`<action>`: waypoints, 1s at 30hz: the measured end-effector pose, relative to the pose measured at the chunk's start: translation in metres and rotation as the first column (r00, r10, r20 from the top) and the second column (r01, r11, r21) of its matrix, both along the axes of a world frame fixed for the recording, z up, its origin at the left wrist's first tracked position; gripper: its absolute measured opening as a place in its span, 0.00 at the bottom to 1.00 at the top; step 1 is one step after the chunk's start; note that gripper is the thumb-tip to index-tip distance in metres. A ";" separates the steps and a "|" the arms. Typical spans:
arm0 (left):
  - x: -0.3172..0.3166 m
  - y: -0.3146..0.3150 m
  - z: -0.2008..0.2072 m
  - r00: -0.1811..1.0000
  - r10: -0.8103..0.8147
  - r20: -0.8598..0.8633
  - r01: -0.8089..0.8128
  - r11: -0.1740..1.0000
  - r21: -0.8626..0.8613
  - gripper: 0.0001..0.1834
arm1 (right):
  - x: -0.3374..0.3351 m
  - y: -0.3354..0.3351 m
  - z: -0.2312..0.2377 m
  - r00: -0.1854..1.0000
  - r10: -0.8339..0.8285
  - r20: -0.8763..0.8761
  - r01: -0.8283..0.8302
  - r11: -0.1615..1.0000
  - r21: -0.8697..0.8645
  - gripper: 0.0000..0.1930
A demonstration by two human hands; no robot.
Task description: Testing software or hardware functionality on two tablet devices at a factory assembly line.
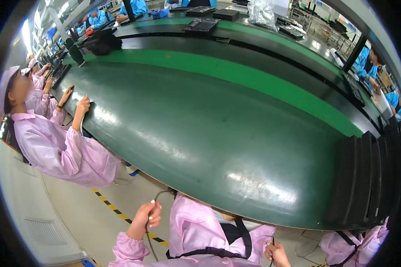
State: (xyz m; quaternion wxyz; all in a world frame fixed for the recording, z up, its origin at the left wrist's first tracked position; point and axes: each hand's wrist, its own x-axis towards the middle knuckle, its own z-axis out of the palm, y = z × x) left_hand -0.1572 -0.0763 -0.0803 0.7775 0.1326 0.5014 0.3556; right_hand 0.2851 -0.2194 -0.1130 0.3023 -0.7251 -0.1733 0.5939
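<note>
My left hand (147,217) is left of my lap, just off the near edge of the green worktop (218,133). Its fingers are closed round a thin black cable (157,194). One stretch of the cable rises from the hand to the table edge, and the other hangs below it. At the lower right, my right hand (277,253) is closed with a thin dark cord-like piece (273,241) between its fingers; what it joins is out of sight. A black strap (209,252) crosses my pink smock (190,218).
Black foam blocks (361,173) stand stacked at the worktop's right end. A co-worker in pink (58,142) sits at the left, hands at the table edge. A raised conveyor with black units (201,25) runs along the far side. Another person's pink sleeve (370,244) shows at lower right.
</note>
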 end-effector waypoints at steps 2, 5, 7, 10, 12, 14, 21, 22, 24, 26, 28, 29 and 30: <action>0.001 -0.009 0.014 0.976 -0.217 0.001 0.217 0.976 0.003 0.16 | 0.000 0.006 0.018 0.924 -0.167 -0.343 0.169 0.985 -0.026 0.06; 0.004 -0.019 0.020 0.818 -0.573 -0.053 0.575 0.813 0.085 0.15 | 0.000 0.008 0.012 0.576 -0.132 -0.807 0.178 0.983 -0.034 0.04; 0.009 -0.028 0.026 0.701 -0.704 -0.112 0.712 0.685 0.153 0.15 | -0.005 0.007 -0.026 0.703 0.113 -0.702 -0.007 0.988 0.152 0.14; 0.039 -0.033 0.037 0.450 -0.866 -0.218 0.869 0.368 0.329 0.14 | -0.039 0.036 -0.033 0.593 0.085 -0.801 0.012 0.993 0.115 0.22; 0.084 -0.028 0.042 0.372 -0.857 -0.358 0.900 0.239 0.364 0.13 | -0.068 0.073 -0.016 0.334 0.054 -0.941 0.045 0.996 0.073 0.27; 0.117 -0.034 0.033 0.319 -0.803 -0.503 0.916 0.125 0.381 0.11 | -0.102 0.090 -0.015 0.241 0.060 -0.969 -0.017 0.998 0.057 0.32; 0.115 -0.019 -0.013 0.207 -0.952 -0.226 0.909 0.101 0.404 0.13 | -0.128 0.098 -0.016 0.277 0.154 -0.948 -0.153 0.982 0.115 0.28; 0.099 -0.015 -0.029 0.385 -0.849 -0.361 0.902 0.263 0.342 0.13 | -0.126 0.097 -0.017 0.324 0.164 -0.932 -0.174 0.978 0.111 0.27; 0.066 -0.010 -0.073 0.691 -0.474 -0.546 0.680 0.683 0.267 0.14 | -0.130 0.097 -0.010 0.426 0.200 -0.882 -0.239 0.966 0.104 0.24; 0.057 0.001 -0.117 0.736 -0.033 -0.676 0.265 0.933 0.244 0.14 | -0.134 0.096 -0.006 0.420 0.238 -0.876 -0.276 0.953 0.127 0.23; 0.065 0.018 -0.136 0.649 0.137 -0.748 0.094 0.962 0.258 0.14 | -0.136 0.100 -0.003 0.432 0.299 -0.851 -0.327 0.931 0.161 0.22; 0.072 0.029 -0.138 0.627 0.239 -0.742 0.237 0.849 0.473 0.15 | -0.136 0.100 -0.004 0.433 0.300 -0.850 -0.324 0.932 0.164 0.22; 0.076 0.038 -0.141 0.619 0.338 -0.709 0.372 0.668 0.644 0.17 | -0.136 0.099 -0.006 0.443 0.364 -0.819 -0.362 0.909 0.208 0.22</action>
